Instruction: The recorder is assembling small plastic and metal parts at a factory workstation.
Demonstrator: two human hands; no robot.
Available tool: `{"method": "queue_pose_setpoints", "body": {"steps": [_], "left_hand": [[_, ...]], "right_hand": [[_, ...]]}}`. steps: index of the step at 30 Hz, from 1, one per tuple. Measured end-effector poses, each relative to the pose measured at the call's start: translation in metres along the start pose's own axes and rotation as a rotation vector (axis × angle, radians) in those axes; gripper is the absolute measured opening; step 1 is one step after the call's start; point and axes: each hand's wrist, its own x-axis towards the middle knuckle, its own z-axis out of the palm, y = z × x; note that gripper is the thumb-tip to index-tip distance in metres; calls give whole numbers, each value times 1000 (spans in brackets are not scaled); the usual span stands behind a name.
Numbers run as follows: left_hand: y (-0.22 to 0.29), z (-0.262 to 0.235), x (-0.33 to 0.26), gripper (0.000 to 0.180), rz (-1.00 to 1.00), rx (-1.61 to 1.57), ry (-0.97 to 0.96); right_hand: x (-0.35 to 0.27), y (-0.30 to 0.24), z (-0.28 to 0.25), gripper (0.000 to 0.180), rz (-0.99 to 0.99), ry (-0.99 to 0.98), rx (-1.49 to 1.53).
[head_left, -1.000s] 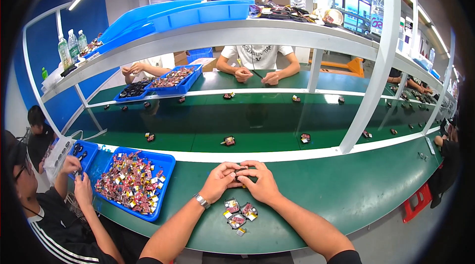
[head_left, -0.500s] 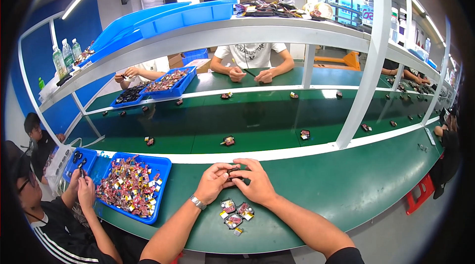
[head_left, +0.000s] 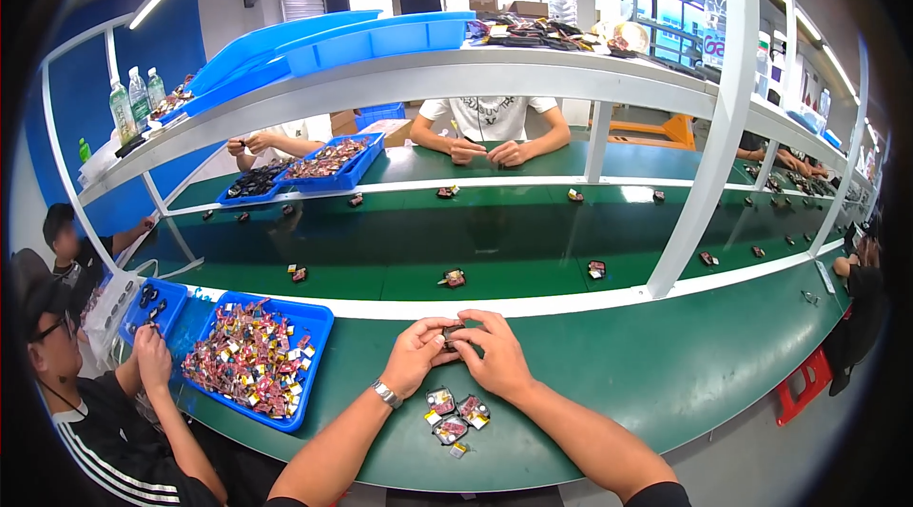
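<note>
Both hands are closed around a small dark casing [head_left: 451,336], mostly covered by fingers. My left hand [head_left: 411,355], with a metal watch at the wrist, grips it from the left side. From the right, the fingertips of my right hand [head_left: 496,360] press against it. On the green bench just below the hands lie several small black-cased electronic units [head_left: 451,428] with reddish boards and white-yellow pieces. A loose white-yellow piece [head_left: 459,451] sits at their near edge.
Left of my arms stands a blue tray [head_left: 325,336] heaped with reddish, yellow-tagged boards. A smaller blue tray [head_left: 174,312] holds black parts beside a co-worker [head_left: 90,421]. A white shelf frame [head_left: 704,155] crosses ahead; spaced units [head_left: 453,278] lie on the green belt beyond.
My fingers have shifted slightly around the dark casing, still holding it together. The co-worker at left has lowered their hands a little. The person opposite has brought their hands closer together.
</note>
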Motion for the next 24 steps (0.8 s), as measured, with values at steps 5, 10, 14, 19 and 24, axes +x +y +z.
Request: {"method": "queue_pose_setpoints", "body": {"steps": [5, 10, 14, 19, 24], "left_hand": [[4, 3, -2, 26, -19, 13, -6], [0, -2, -1, 26, -53, 17, 6], [0, 0, 2, 26, -58, 10, -25], [1, -2, 0, 25, -59, 14, 1], [0, 0, 1, 24, -65, 48, 21]], "right_hand": [[6, -10, 0, 16, -53, 98, -92], [4, -14, 2, 16, -104, 94, -154], [5, -9, 1, 17, -89, 92, -189], [5, -9, 6, 16, -109, 105, -198], [3, -5, 10, 16, -81, 108, -195]]}}
